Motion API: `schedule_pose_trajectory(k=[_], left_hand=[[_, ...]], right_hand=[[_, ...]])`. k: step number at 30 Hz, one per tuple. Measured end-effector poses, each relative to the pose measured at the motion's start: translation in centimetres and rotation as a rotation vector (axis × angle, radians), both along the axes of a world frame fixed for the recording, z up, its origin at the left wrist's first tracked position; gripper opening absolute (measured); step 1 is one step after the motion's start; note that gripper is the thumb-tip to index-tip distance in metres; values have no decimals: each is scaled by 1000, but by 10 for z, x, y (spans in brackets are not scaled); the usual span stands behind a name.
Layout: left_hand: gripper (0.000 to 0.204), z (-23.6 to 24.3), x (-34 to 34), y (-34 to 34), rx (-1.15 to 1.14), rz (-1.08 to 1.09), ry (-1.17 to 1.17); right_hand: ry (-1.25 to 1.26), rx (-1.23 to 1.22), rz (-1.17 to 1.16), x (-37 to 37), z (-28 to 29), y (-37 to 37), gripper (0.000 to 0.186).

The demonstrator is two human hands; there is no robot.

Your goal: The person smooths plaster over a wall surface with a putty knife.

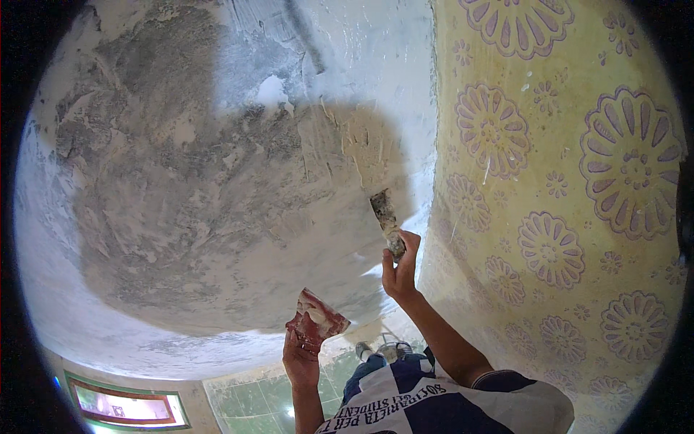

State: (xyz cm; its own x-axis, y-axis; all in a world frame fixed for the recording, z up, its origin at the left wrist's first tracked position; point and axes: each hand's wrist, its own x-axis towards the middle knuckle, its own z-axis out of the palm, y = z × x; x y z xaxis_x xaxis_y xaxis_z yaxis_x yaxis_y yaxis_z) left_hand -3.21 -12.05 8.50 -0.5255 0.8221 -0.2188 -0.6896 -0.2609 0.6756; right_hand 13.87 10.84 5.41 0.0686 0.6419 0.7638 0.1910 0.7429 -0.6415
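My right hand [402, 267] is closed around the handle of a putty knife [384, 210], whose narrow, stained blade points up toward the plastered wall [217, 217]. Whether the blade's edge touches the wall I cannot tell. Lower and to the left, my left hand [301, 358] grips a wide reddish plastic scraper [316, 322] with whitish putty smeared over its face. Grey patches and pale smears cover the wall in front of me, and a wet-looking strip runs up near its right corner.
To the right, a yellow wall [499, 210] with purple flower patterns meets the plastered wall at a corner. Green floor tiles [253, 406] show below. At the lower left is a window [126, 403] with a green and brown frame. My shoes [387, 350] stand close to the wall.
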Motion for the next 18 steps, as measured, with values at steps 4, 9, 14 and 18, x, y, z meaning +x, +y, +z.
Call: schedule_pose_trajectory(k=[4,9,14,18], left_hand=[[44,-5,-2,-3,9,-20,60],[44,-3,-1,1,10,-29,98],[43,3,0,4,-4,-29,68],[42,-2,-3,-1,-8,-11,70]], right_hand=[[23,41,-29,0,34,4,46],[75,99,32,-12,88,13,49],[26,20,59,-13,42,7,47],[21,-50,80,-1,-4,-10,46]])
